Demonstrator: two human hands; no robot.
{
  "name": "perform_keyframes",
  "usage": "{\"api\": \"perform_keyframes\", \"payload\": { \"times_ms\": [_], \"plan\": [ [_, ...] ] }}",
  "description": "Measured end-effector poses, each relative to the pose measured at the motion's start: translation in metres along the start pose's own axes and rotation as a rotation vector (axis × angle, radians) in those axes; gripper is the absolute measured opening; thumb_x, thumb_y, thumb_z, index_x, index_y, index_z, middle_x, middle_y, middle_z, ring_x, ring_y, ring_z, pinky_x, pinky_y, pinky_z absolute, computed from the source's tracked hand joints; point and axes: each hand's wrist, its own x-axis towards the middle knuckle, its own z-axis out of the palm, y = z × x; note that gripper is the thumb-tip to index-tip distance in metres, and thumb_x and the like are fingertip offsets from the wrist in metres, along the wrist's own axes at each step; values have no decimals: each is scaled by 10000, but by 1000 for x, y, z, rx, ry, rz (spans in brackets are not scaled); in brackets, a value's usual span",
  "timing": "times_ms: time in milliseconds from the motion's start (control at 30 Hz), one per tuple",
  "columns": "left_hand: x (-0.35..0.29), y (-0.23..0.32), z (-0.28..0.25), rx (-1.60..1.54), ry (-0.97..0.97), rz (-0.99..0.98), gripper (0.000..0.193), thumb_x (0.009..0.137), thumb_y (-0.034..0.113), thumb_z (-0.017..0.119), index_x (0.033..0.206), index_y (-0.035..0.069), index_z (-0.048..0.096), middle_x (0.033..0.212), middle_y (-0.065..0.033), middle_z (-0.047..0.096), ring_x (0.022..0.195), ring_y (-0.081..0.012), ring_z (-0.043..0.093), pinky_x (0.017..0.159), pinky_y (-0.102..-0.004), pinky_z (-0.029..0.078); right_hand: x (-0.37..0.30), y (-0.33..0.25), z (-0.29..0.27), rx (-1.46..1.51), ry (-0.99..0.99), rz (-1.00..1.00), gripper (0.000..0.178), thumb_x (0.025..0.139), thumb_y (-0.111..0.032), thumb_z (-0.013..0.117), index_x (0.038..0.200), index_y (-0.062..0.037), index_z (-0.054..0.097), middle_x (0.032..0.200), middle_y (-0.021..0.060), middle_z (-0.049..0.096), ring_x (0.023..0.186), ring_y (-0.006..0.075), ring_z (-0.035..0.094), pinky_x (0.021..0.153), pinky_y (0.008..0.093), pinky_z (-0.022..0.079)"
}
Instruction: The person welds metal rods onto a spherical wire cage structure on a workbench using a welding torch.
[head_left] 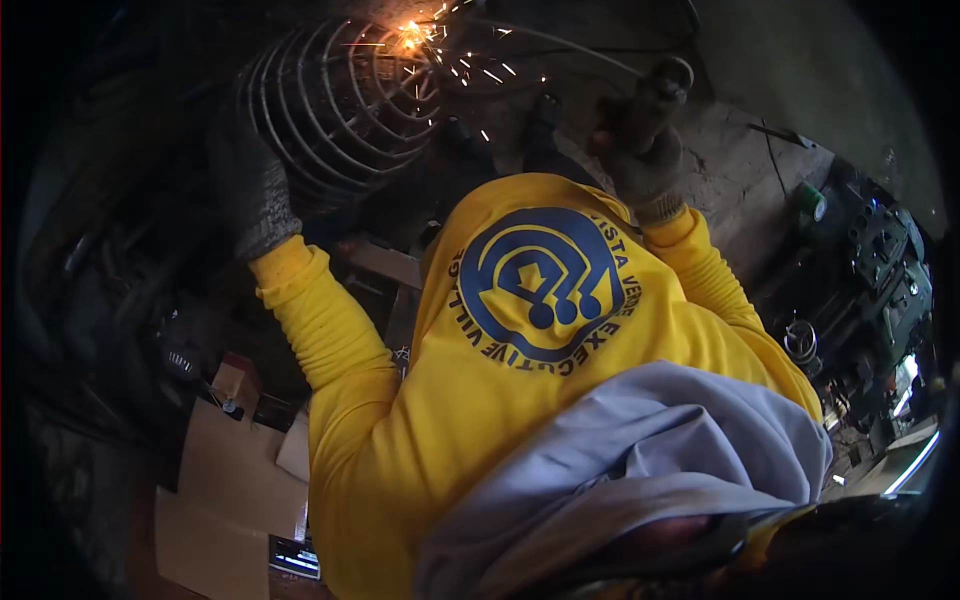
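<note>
Bright sparks (412, 38) fly from the far edge of a round cage of curved metal bars and rings (335, 110). My left hand (250, 185), in a grey knitted glove, is beside the cage's left side; its fingers are lost in shadow, so whether they grip a bar is unclear. In my gloved right hand (645, 165), right of the cage, is a dark, thick-handled welding electrode holder (662, 88). From its head a thin pale rod (570, 42) runs left toward the sparks.
Flattened cardboard (225, 475) and a small dark device with a lit screen (294, 558) are at the lower left. Dark machinery parts (885, 260) crowd the right side, near a green can (811, 202). A dark cable (690, 30) curves across the far floor.
</note>
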Motion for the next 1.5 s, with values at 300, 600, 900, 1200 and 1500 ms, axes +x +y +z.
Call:
{"api": "perform_keyframes", "payload": {
  "times_ms": [300, 600, 900, 1200, 1500],
  "plan": [
    [12, 22, -10, -257, -100, -516, 514, 1016, 374, 417, 1312, -32, 529, 1343, -221, 551, 1260, -332, 508, 1060, -368, 362, 12, -5, 7, 277, 126, 184, 428, 751, -198, 811, 1111, -26, 655, 965, 81, 716, 864, 149, 685, 789, 304, 545],
    [10, 25, -9, -343, -57, -539, 511, 1008, 354, 428, 1311, -46, 524, 1351, -212, 546, 1268, -311, 498, 1073, -368, 340, 9, 11, 7, 204, 104, 138, 427, 736, -232, 823, 1080, -33, 668, 931, 99, 718, 849, 159, 689, 777, 310, 553],
    [13, 34, -11, -164, -65, -496, 494, 1017, 364, 418, 1315, -19, 517, 1312, -271, 548, 1238, -402, 513, 1040, -416, 390, -2, 17, -3, 101, -4, 15, 396, 824, -105, 735, 1171, 23, 595, 955, 93, 691, 807, 161, 674, 760, 289, 543],
    [12, 34, -10, -210, -77, -556, 489, 1013, 369, 407, 1347, 30, 520, 1366, -199, 542, 1282, -349, 498, 1069, -404, 369, -1, 11, -4, -16, -15, -37, 412, 790, -117, 760, 1153, 23, 622, 977, 97, 708, 816, 157, 673, 779, 302, 545],
    [14, 37, -13, -196, -72, -527, 494, 1014, 370, 436, 1330, -1, 515, 1331, -251, 549, 1247, -390, 517, 1041, -412, 396, -1, 10, -3, 33, -47, -9, 449, 758, -201, 813, 1118, 9, 644, 1019, 133, 708, 909, 221, 676, 838, 333, 523]
  ]
}}
